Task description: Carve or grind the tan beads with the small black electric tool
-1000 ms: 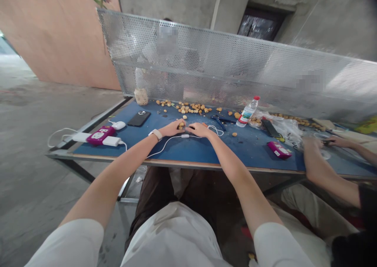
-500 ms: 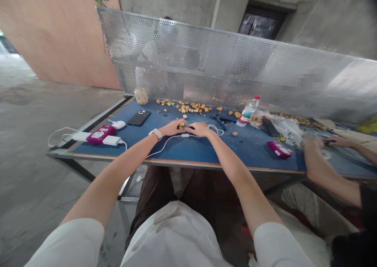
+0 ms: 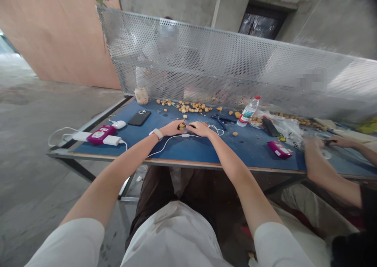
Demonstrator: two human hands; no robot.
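Observation:
My left hand [image 3: 174, 127], with a white band at its wrist, pinches a small round tan nut-like piece [image 3: 182, 126] between its fingers. My right hand [image 3: 199, 128] meets it from the other side, closed around a slim dark tool whose metal end reaches the piece. An orange bit [image 3: 205, 123] shows behind the right fingers; whether it belongs to the tool I cannot tell. A white cable [image 3: 167, 141] with a small inline block [image 3: 185, 135] runs just below both hands. Another pale round piece [image 3: 185, 116] lies right beyond them on the blue tabletop [image 3: 182, 151].
More tan pieces [image 3: 194, 106] lie along the perforated metal screen [image 3: 206, 63]. Around me are a phone [image 3: 139, 117], a magenta power block [image 3: 101, 134], blue-handled pliers [image 3: 218, 121], a water bottle [image 3: 249, 112] and another magenta block [image 3: 279, 149]. A co-worker's arms [image 3: 321, 161] work at the right.
My hands stay together in nearly the same spot. The piece and the tool between my fingers have shifted slightly.

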